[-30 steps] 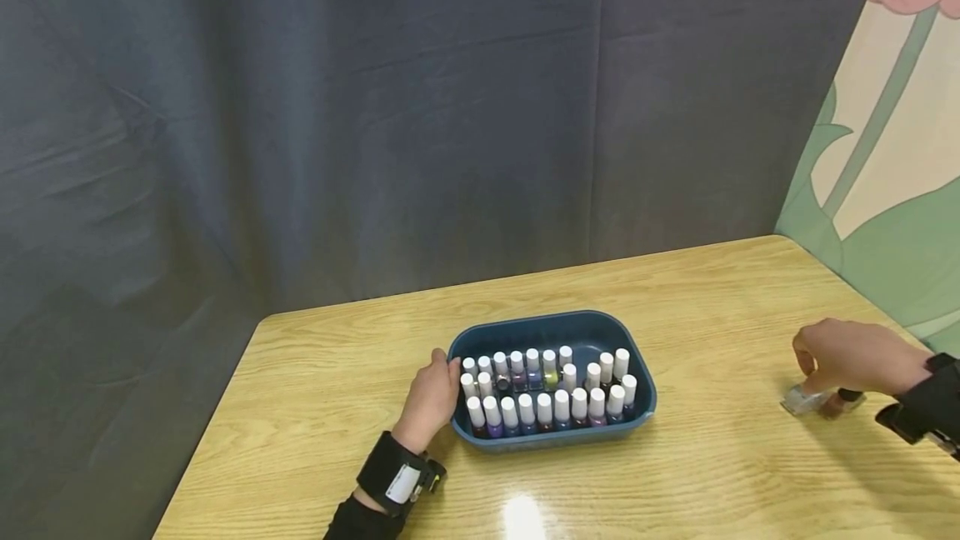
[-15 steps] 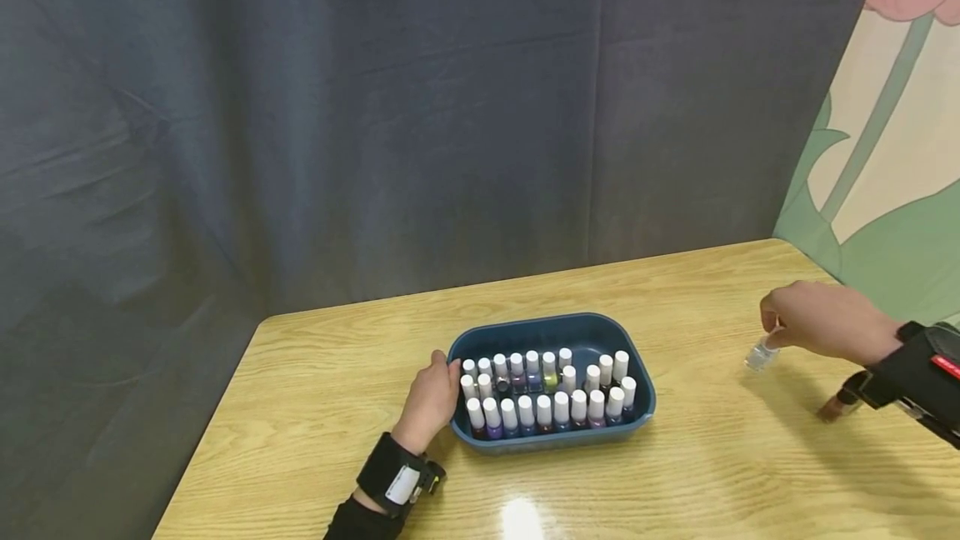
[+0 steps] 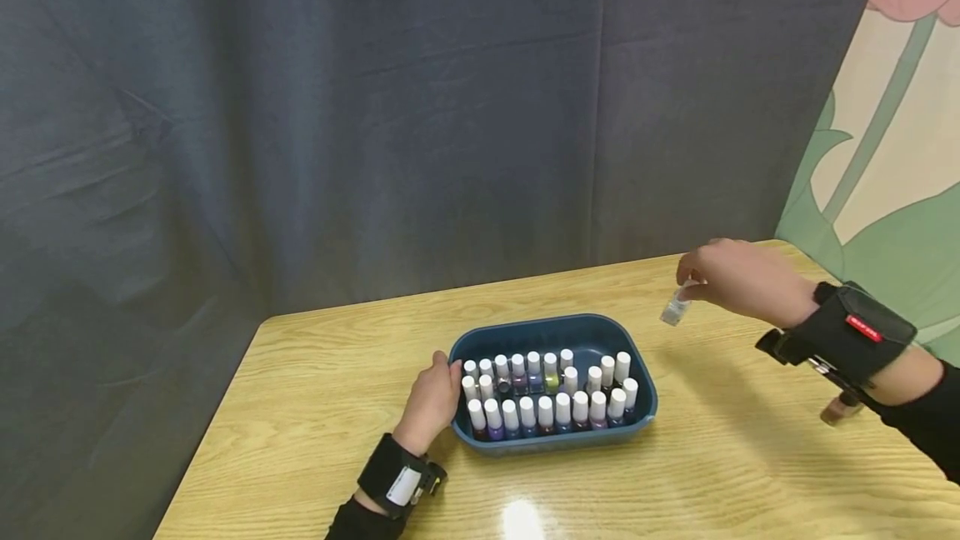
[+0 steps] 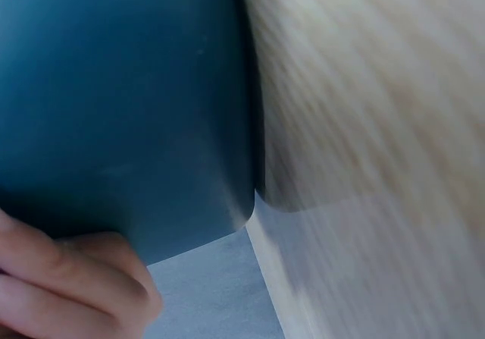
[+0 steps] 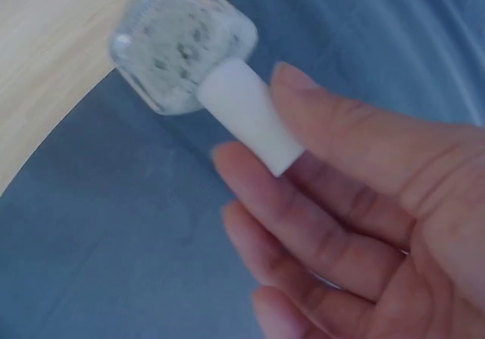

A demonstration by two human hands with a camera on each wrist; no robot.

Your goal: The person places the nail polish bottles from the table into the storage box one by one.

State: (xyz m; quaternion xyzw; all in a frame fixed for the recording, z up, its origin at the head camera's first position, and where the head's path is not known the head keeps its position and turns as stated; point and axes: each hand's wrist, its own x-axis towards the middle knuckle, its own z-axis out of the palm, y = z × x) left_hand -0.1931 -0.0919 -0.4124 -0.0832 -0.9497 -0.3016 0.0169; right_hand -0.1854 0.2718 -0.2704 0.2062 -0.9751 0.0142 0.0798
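Observation:
My right hand (image 3: 742, 277) pinches the white cap of a nail polish bottle (image 5: 182, 47) between thumb and fingers. The bottle is clear with dark specks and hangs tilted above the table, right of the blue bin (image 3: 555, 445). Inside the bin, white-capped nail polish bottles (image 3: 545, 411) stand in rows, with bare floor showing at the back right. My left hand (image 3: 429, 398) holds the bin's left end, its thumb at the rim. In the left wrist view, curled fingers (image 4: 83, 278) lie against the bin's outer wall.
Another small bottle (image 3: 842, 409), brownish with a dark cap, lies on the wooden table (image 3: 315, 407) beneath my right forearm. A dark curtain (image 3: 450, 123) hangs behind the table. A painted wall (image 3: 900, 190) borders it on the right.
My right hand has lifted the clear nail polish bottle off the table and carried it left toward the bin. The brownish bottle stays behind. My left hand and the bin have not moved.

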